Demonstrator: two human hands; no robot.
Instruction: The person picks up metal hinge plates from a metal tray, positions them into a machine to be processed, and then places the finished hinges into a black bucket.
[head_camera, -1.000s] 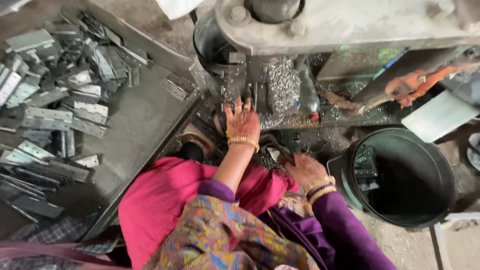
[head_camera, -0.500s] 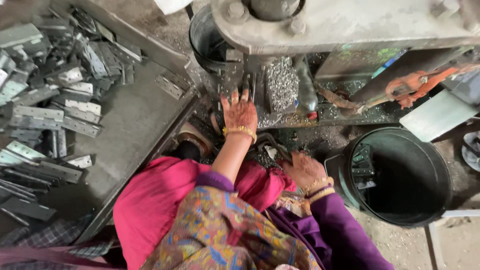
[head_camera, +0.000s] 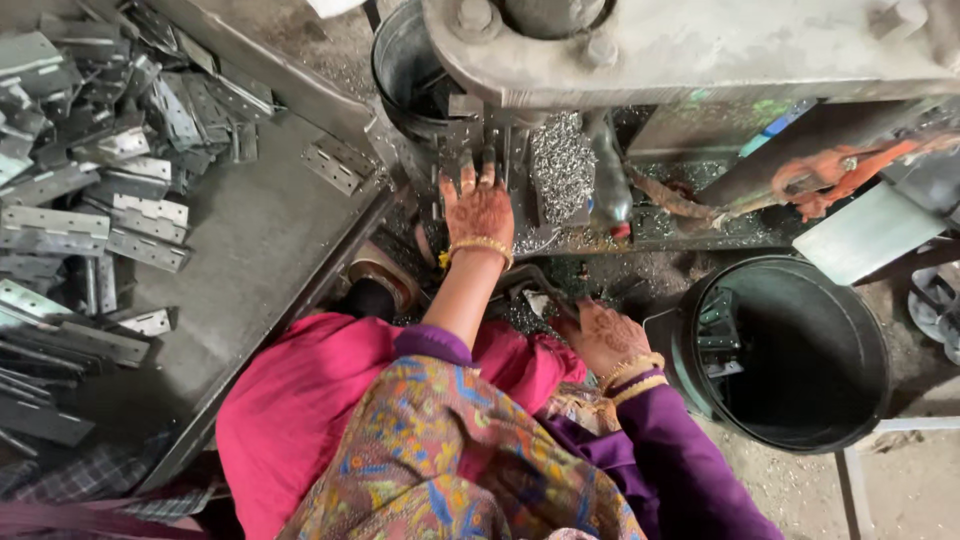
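My left hand (head_camera: 478, 210) reaches forward under the grey press machine (head_camera: 680, 45). Its fingers lie spread on the dark die block (head_camera: 470, 140), with nothing visibly gripped. A gold bangle circles that wrist. My right hand (head_camera: 602, 336) rests low by my lap, its fingers curled down beside a small pale metal piece (head_camera: 535, 300) and a dark curved bar. Whether it grips either one is hidden. My pink-clad knee (head_camera: 300, 400) sits below the left arm.
A sloping grey metal tray (head_camera: 240, 260) at the left carries several flat hinge plates (head_camera: 110, 220). A black bucket (head_camera: 800, 350) at the right holds a few metal parts. Shiny metal shavings (head_camera: 562, 165) and a bottle (head_camera: 610, 200) lie on the press bed. A dark pail (head_camera: 405, 70) stands behind.
My left hand has slid a little farther forward onto the die block, its fingers more stretched out. The right hand has stayed low by my lap.
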